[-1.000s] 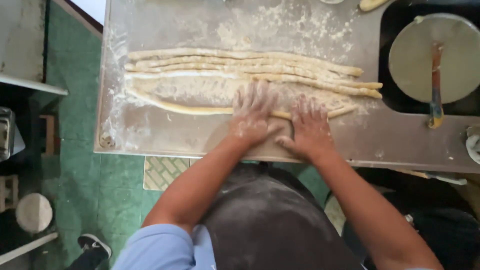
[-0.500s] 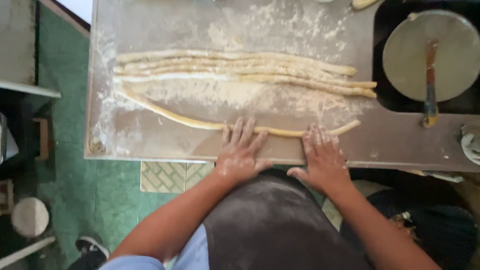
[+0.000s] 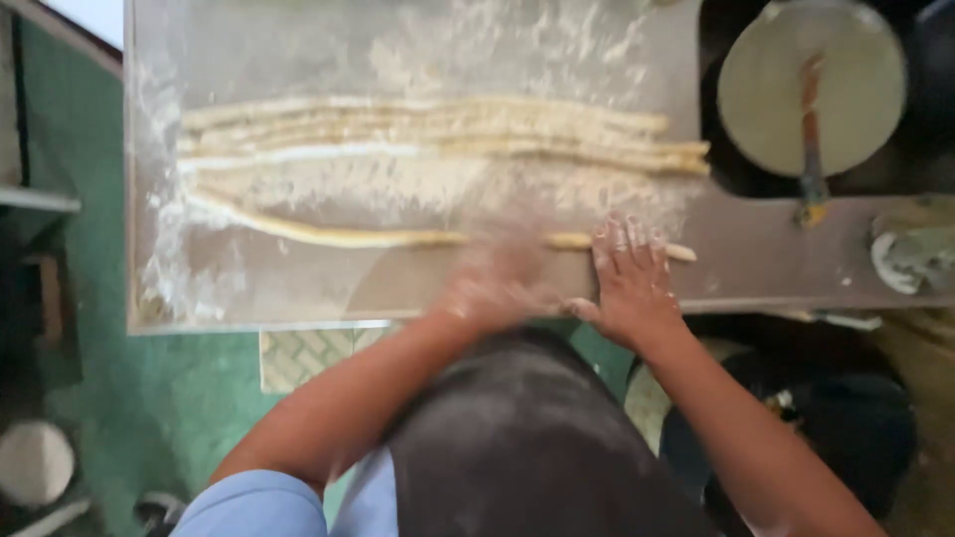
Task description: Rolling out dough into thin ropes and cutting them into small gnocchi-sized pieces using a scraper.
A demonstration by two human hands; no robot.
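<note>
A long thin rope of dough (image 3: 338, 236) lies across the floured metal table (image 3: 249, 288), curving up at its left end. My left hand (image 3: 497, 278) is blurred with motion, flat on the rope near its middle. Flat and with fingers spread, my right hand (image 3: 629, 273) presses on the rope close to its right end, whose tip (image 3: 681, 253) sticks out past the fingers. Both hands are dusted with flour. Behind the rope, several finished dough ropes (image 3: 438, 134) lie side by side in loose flour.
At the back right a round metal lid (image 3: 811, 85) with a wooden-handled tool (image 3: 811, 139) across it covers a dark pot. A small round dish (image 3: 910, 259) sits at the right edge. Green floor (image 3: 149, 398) lies to the left, with a pale round object (image 3: 35, 462) on it.
Both hands pulled back from the rope toward the table's near edge, then moved forward onto it again. The rope has grown longer and thinner, and the camera has shifted closer.
</note>
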